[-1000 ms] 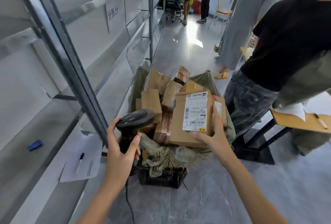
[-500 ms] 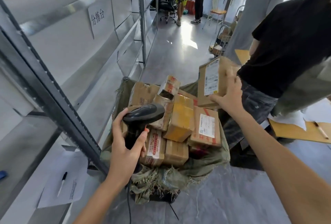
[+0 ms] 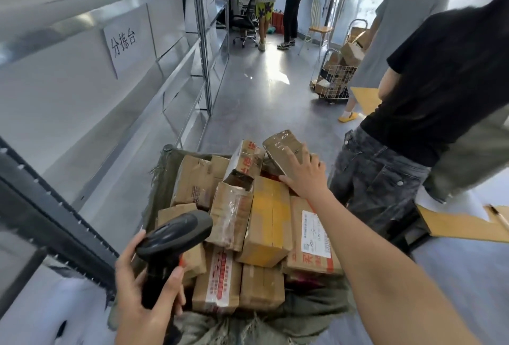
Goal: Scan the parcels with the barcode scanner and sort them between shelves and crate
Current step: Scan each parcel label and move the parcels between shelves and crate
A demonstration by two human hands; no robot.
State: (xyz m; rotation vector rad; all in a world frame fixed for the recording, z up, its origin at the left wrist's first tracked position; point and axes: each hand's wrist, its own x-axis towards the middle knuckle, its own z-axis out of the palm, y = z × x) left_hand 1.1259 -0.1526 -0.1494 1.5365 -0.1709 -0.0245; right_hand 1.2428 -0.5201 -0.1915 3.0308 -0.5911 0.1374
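Observation:
Several cardboard parcels (image 3: pixel 268 220) lie piled in an olive woven sack (image 3: pixel 300 314) in front of me. My left hand (image 3: pixel 137 300) grips the handle of a black barcode scanner (image 3: pixel 173 234), whose head points over the pile's near left side. My right hand (image 3: pixel 304 176) lies spread, fingers fairly straight, on a tilted, tape-wrapped brown parcel (image 3: pixel 281 145) at the far edge of the pile. A parcel with a white label (image 3: pixel 314 230) lies under my right forearm.
Grey metal shelves (image 3: pixel 176 74) run along the left, with a dark upright post (image 3: pixel 55 223) close by. A person in black (image 3: pixel 429 96) stands right of the sack beside a low wooden table (image 3: pixel 462 227). A wire cart of boxes (image 3: pixel 336 80) and more people stand farther back.
My right hand, which held a labelled box up at the right, has come down onto the taped parcel at the far edge of the pile. My view has moved closer to the sack.

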